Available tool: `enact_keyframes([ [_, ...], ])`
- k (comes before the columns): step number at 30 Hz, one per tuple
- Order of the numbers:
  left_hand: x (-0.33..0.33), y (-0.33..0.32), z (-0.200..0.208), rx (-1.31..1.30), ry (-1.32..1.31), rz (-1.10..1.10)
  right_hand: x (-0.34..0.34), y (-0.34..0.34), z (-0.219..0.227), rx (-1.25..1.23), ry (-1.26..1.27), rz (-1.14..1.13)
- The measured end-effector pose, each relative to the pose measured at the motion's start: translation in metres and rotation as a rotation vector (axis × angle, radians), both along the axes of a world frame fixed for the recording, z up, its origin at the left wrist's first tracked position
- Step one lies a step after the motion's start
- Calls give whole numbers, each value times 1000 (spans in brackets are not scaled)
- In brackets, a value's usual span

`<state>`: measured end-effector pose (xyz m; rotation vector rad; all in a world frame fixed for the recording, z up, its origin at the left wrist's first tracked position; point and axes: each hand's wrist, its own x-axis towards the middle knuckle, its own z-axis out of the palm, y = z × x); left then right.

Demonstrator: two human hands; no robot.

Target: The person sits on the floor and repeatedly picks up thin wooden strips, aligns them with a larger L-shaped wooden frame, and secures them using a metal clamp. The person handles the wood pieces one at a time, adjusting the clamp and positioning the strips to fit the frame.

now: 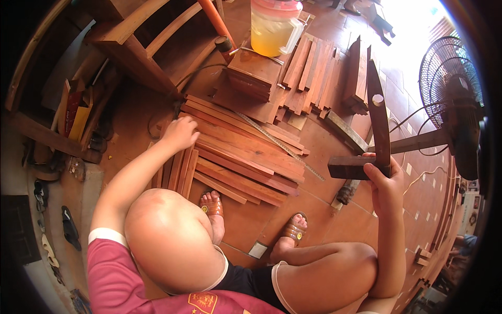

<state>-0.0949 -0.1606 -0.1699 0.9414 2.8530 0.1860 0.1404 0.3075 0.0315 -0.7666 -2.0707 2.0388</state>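
Observation:
My right hand (pixel 386 180) is raised on the right, its fingers wrapped around a dark wooden try square (pixel 378 125). The square's long blade points up and away and has a round pale spot near its middle. Its thick stock (pixel 348 167) sticks out to the left. On the left, my left hand (pixel 181 132) rests at the left end of a row of reddish wooden boards (pixel 235 141), fingers slightly bent and apart. The boards lie side by side on the floor in front of my feet. A steel ruler (pixel 277 140) lies slanted across them.
A jug of yellow drink (pixel 273 29) stands on a wooden block stack (pixel 253 73) beyond the boards. More cut strips (pixel 311 73) lie behind. A fan (pixel 455 99) stands at right, its cord nearby. Wooden furniture (pixel 141 57) fills the far left. Dark beams (pixel 345 131) lie right of the boards.

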Motion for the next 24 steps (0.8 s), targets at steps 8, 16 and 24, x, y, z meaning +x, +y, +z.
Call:
enact_keyframes([
  [8,6,71,-72,-42,-138,-240,-7,-3,-2,-29,6,-31],
  [16,2,92,-95,-26,-293,-163,-9,10,-15,-38,-136,-17],
  [24,17,89,-111,73,-201,-158,-9,-5,-8,-23,-145,43],
])
